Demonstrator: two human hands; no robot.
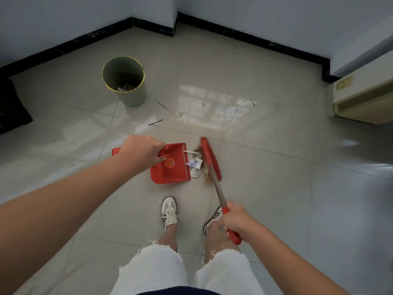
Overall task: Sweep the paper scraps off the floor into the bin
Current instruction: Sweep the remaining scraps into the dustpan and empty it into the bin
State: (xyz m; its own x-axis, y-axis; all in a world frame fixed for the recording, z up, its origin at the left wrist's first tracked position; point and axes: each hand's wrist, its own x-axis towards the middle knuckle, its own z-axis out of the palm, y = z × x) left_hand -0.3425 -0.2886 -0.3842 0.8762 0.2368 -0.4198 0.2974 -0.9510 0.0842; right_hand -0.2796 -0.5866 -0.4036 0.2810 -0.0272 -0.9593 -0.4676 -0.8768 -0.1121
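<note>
A red dustpan (pixel 171 169) rests on the tiled floor, its mouth facing right. My left hand (pixel 141 153) grips its handle. Crumpled white paper scraps (pixel 194 165) lie right at the pan's lip, between the pan and the red broom head (pixel 210 158). My right hand (pixel 234 222) is closed around the broom's red grip at the near end of its metal shaft. The green bin (pixel 125 79) stands upright at the back left, with some rubbish visible at its bottom.
My two feet in white sneakers (pixel 169 212) stand just behind the dustpan. A black bag (pixel 10 107) lies at the far left. A beige appliance (pixel 365 96) sits at the right wall. A thin dark strip (pixel 155 122) lies on the floor between bin and pan.
</note>
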